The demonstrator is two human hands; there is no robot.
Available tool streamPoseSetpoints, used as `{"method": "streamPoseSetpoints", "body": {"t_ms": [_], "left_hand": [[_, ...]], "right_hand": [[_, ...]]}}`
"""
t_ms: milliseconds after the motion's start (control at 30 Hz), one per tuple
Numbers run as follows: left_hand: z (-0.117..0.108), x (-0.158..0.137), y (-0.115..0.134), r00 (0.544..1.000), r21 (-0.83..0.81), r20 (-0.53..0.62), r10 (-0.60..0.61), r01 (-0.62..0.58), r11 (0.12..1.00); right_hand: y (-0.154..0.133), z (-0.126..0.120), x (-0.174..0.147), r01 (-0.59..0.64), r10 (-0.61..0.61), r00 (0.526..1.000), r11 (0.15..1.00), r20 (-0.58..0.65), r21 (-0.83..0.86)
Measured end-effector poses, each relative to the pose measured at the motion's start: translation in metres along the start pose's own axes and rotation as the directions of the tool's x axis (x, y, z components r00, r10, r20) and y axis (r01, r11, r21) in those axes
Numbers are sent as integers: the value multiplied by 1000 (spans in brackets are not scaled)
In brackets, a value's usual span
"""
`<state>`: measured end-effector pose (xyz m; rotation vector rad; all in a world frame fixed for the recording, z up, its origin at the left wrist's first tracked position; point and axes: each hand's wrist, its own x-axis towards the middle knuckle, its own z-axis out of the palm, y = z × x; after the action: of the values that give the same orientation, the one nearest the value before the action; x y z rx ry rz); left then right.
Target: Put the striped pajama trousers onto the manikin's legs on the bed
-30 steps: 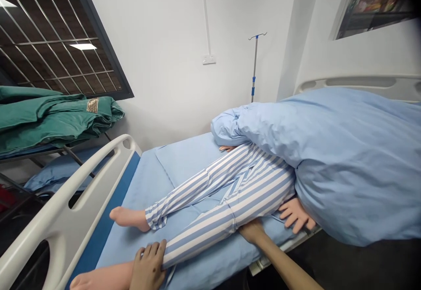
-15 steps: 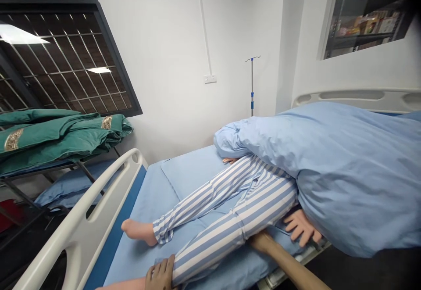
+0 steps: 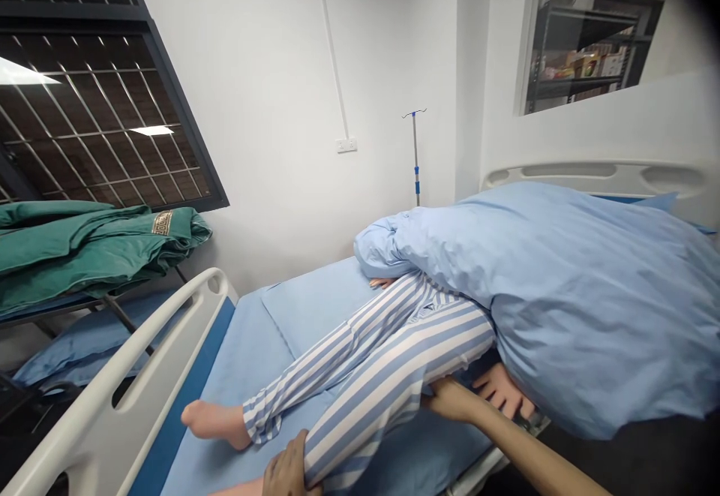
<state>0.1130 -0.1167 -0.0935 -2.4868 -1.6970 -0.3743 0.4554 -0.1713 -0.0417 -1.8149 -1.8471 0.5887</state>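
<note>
A manikin in blue-and-white striped trousers (image 3: 388, 361) lies on a bed with a light blue sheet (image 3: 315, 301). My left hand (image 3: 289, 470) is wrapped round the lower part of its near leg, at the trouser cuff. Under the same leg, close to the knee, my right hand (image 3: 453, 400) grips from below, its fingertips hidden by the cloth. The far leg rests on the sheet, its bare foot (image 3: 217, 422) showing. Beside my right wrist lies the manikin's near hand (image 3: 505, 391). A bunched blue quilt (image 3: 579, 293) covers its upper body.
The pale bed end board (image 3: 129, 353) stands at the left and another board (image 3: 596, 173) at the far right. Behind the bed is an IV pole (image 3: 416, 158). Green folded bedding (image 3: 101, 248) lies on a rack below the barred window (image 3: 101, 121).
The near leg is raised a little and its knee is more bent, with both my hands still on it. My view has turned slightly to the right.
</note>
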Motion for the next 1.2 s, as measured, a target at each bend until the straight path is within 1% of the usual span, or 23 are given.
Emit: {"method": "streamPoseSetpoints", "body": {"t_ms": [67, 133, 333, 467, 567, 667, 833, 900, 1033, 1200], "left_hand": [[-3, 6, 8, 999, -50, -30, -20, 19, 999], [-6, 9, 13, 999, -106, -40, -33, 29, 994], [-14, 14, 23, 997, -224, -26, -69, 61, 973], [-24, 25, 46, 994, -310, -21, -107, 95, 946], [-31, 38, 66, 991, -377, -62, -115, 84, 922], [-30, 45, 78, 988, -426, -100, -118, 65, 902], [-13, 39, 78, 989, -473, -111, -101, 36, 880], [-8, 36, 76, 987, -481, -122, -109, 37, 876], [-4, 36, 75, 983, -479, -143, -111, 30, 877], [-2, 34, 73, 985, -469, -140, -99, 22, 883]], "right_hand": [[-2, -6, 2, 37, -37, 999, 999, -1, 32], [-3, -11, 4, 48, -47, 999, 998, -7, 45], [-6, -16, 6, 51, -52, 999, 997, 15, 64], [-7, -32, 8, 39, -41, 999, 996, 26, 77], [-5, -49, 12, 28, -29, 1000, 995, 2, 98], [-4, -58, 15, 15, -13, 1000, 995, -27, 103], [-3, -48, 11, -17, 15, 1000, 995, 27, 97], [-1, -42, 10, -23, 21, 1000, 995, 17, 99], [7, -37, 11, -33, 37, 999, 995, -34, 99], [20, -33, 15, -40, 41, 999, 994, -10, 100]]}}
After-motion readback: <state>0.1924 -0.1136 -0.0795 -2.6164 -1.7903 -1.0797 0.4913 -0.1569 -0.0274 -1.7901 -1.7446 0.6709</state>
